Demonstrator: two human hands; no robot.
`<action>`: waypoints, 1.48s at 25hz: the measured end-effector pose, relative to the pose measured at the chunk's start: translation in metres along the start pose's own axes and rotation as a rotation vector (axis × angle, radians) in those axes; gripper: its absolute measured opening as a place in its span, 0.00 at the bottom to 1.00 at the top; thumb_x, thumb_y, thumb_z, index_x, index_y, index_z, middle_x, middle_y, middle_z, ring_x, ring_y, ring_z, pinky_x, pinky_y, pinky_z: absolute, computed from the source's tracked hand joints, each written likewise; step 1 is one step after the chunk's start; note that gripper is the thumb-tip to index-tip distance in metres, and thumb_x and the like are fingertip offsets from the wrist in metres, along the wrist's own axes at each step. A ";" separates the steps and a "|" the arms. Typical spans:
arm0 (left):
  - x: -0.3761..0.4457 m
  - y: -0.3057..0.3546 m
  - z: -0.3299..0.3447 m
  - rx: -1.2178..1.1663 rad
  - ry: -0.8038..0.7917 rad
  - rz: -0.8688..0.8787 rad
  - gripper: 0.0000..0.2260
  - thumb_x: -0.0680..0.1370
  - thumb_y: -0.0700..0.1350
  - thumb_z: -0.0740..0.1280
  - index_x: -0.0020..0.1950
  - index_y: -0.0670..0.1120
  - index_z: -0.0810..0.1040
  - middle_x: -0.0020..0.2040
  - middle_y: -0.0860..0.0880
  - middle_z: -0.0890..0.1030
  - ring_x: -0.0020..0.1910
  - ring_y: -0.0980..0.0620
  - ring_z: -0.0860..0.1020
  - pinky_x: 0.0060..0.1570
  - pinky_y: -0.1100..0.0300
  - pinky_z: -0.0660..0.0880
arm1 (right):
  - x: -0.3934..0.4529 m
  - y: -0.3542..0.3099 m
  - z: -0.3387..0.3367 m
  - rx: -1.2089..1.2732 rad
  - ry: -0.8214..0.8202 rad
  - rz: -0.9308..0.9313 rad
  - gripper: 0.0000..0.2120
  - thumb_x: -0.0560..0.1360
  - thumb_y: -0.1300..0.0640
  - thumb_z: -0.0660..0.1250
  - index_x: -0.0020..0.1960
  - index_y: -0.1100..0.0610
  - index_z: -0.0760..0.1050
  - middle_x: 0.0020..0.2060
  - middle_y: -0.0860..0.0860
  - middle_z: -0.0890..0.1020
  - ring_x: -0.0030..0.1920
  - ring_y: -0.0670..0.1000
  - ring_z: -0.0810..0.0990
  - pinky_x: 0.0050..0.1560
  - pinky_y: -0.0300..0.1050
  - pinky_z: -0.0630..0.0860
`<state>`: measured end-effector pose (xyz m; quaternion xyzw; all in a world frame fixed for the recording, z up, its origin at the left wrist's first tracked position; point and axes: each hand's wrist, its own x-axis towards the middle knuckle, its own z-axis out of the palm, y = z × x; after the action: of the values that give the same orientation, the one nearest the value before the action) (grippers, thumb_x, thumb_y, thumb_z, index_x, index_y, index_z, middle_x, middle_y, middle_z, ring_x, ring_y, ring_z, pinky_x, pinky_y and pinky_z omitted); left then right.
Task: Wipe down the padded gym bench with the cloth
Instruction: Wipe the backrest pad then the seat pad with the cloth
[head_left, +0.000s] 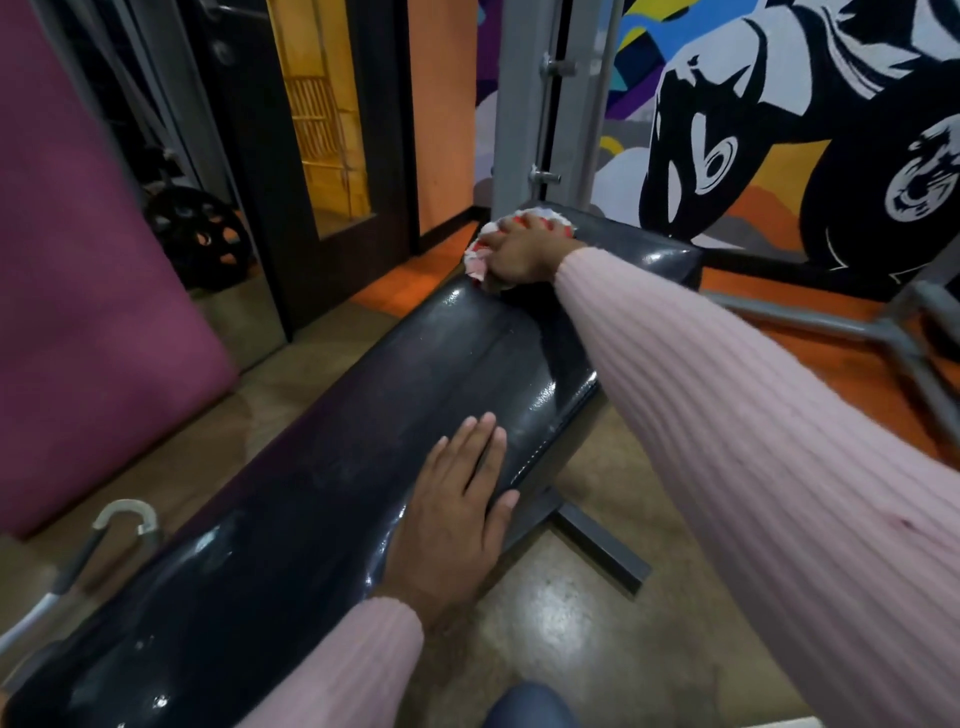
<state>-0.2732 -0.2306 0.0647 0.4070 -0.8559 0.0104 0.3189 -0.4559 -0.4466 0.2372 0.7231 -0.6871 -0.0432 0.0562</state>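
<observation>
I see my right hand (522, 252) stretched out to the far end of the padded gym bench (332, 467), its fingers curled down over a bunched red-and-white cloth (480, 249) and pressing it onto the black pad close to the far left corner. The cloth pokes out around the fingers toward the left edge and the far side. My left hand (457, 499) lies flat on the pad nearer to me, fingers straight and together, thumb reaching toward the right edge, holding nothing. Both arms wear a ribbed pink sleeve (753, 415). The pad is glossy and catches light along its right edge and near end. Below the right edge a grey metal foot (602, 545) stands on the tan floor (571, 634). A purple mat (88, 291) leans left of the bench, a black weight plate (200, 236) behind it, and a painted mural (779, 114) fills the far wall.
</observation>
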 end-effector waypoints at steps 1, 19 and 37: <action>0.000 0.000 0.000 -0.003 0.001 -0.002 0.24 0.82 0.52 0.54 0.76 0.43 0.61 0.77 0.47 0.59 0.77 0.52 0.54 0.73 0.51 0.56 | -0.003 -0.005 0.005 -0.016 0.003 -0.079 0.31 0.74 0.38 0.56 0.76 0.41 0.56 0.78 0.48 0.56 0.78 0.57 0.51 0.74 0.64 0.48; 0.000 0.000 0.001 0.025 0.015 0.006 0.24 0.82 0.52 0.53 0.75 0.42 0.62 0.77 0.47 0.60 0.77 0.51 0.55 0.72 0.50 0.57 | -0.042 0.053 0.011 -0.016 0.068 -0.156 0.26 0.81 0.42 0.51 0.78 0.43 0.54 0.79 0.47 0.53 0.78 0.52 0.51 0.76 0.56 0.47; 0.001 -0.001 0.000 0.036 0.013 0.015 0.24 0.82 0.53 0.52 0.75 0.42 0.63 0.76 0.47 0.61 0.76 0.51 0.56 0.73 0.52 0.57 | -0.028 -0.017 0.012 -0.026 0.006 -0.038 0.34 0.75 0.39 0.57 0.78 0.45 0.51 0.79 0.49 0.52 0.78 0.58 0.48 0.74 0.65 0.45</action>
<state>-0.2731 -0.2319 0.0647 0.4061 -0.8565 0.0312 0.3171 -0.4422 -0.4183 0.2229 0.7352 -0.6726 -0.0512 0.0670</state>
